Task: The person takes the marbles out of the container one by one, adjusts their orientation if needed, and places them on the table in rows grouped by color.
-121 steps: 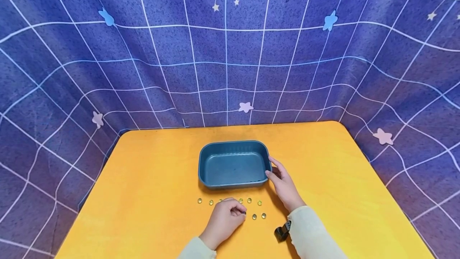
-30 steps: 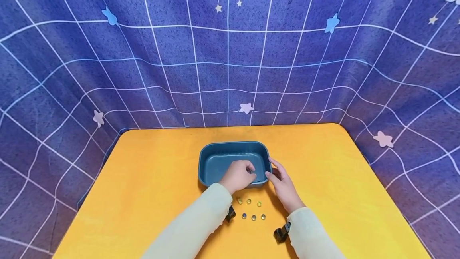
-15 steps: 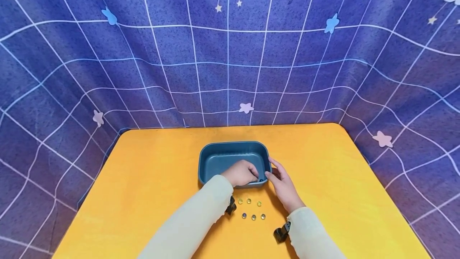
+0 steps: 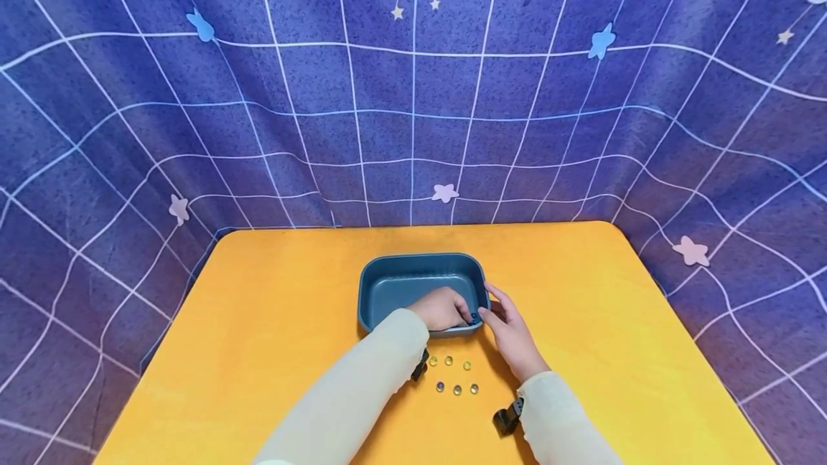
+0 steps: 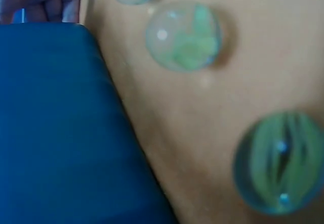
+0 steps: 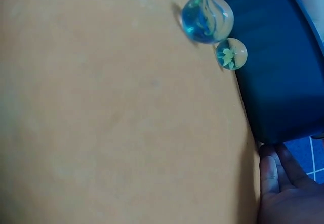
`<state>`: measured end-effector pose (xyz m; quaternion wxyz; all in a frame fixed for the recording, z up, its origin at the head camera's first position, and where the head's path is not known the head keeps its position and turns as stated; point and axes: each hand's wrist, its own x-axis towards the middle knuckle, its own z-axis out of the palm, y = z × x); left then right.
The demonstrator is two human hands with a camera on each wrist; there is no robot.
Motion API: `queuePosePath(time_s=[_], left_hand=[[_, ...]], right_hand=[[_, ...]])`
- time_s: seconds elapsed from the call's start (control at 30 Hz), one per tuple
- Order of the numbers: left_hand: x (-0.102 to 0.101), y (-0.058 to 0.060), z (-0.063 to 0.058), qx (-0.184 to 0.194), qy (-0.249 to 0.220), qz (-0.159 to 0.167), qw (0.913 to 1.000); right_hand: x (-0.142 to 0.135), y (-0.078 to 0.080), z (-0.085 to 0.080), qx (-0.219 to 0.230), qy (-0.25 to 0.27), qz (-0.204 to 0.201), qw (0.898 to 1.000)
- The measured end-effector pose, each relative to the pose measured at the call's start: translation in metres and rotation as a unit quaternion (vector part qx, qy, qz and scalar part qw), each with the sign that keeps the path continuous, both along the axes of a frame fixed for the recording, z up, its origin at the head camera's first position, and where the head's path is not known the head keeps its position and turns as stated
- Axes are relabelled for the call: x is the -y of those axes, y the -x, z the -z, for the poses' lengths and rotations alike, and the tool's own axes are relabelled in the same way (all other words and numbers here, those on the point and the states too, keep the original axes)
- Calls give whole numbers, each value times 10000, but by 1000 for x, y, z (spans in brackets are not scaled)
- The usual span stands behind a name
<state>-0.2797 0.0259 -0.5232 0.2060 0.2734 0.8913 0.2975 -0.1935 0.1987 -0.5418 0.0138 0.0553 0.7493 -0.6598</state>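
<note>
The person is wearing long, pale cream sleeves, the left sleeve (image 4: 352,386) and right sleeve (image 4: 565,415) both reaching to the wrists. Beside each cuff I'm spotting something small and black: the left device (image 4: 420,367) is partly hiding behind fabric, the right device (image 4: 506,419) is showing a blocky shape.

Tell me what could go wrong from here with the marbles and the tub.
The left wrist camera, close beside the loose marbles, could knock them rolling across the tabletop when the left grip withdraws.

The left arm crosses the near wall of the tub; leaning there might shift it, despite the right grip touching its right end.
</note>
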Motion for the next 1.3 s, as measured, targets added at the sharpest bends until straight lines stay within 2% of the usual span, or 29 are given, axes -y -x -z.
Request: queuePosePath(time_s=[0.17, 0.4, 0.87, 1.17, 1.3], left_hand=[[-2, 1, 2, -35, 30, 59, 10000], [-2, 0, -2, 34, 185, -82, 9998], [2, 4, 2, 30, -139, -21, 9999], [5, 2, -11, 218, -562, -207, 9980], [7, -4, -15, 241, -960, -339, 9945]], right_hand=[[0, 0, 0, -37, -30, 10, 10000], [-2, 1, 3, -62, 11, -28, 10000], [-1, 0, 0, 7, -59, -34, 10000], [-1, 3, 4, -44, 0, -49, 10000], [-2, 2, 4, -41, -36, -37, 10000]])
